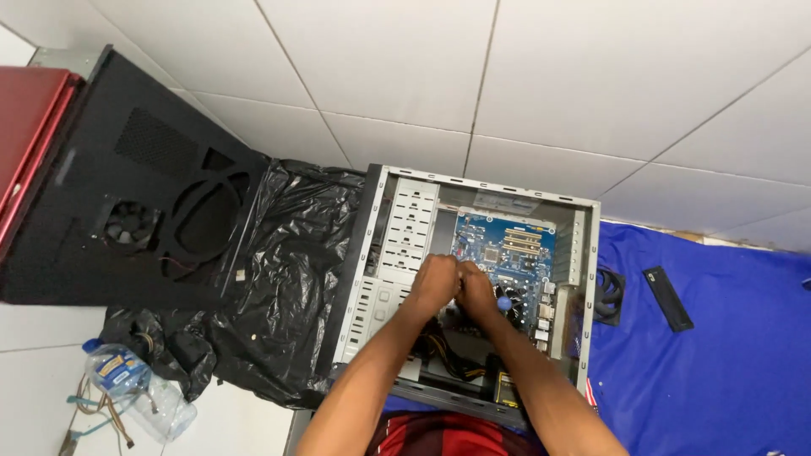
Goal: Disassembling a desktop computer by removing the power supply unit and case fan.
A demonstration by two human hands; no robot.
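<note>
Two hands, left hand (435, 283) & right hand (476, 290), grip state unclear, 1 open PC case (405, 219), 1 blue motherboard (507, 245).

Bright even daylight, soft shadows, sharp focus, slight wide-angle edge distortion.

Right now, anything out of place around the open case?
Yes: a loose fan lies on the blue mat, outside the case. The side panel is off, lying left. Both hands are inside.
</note>
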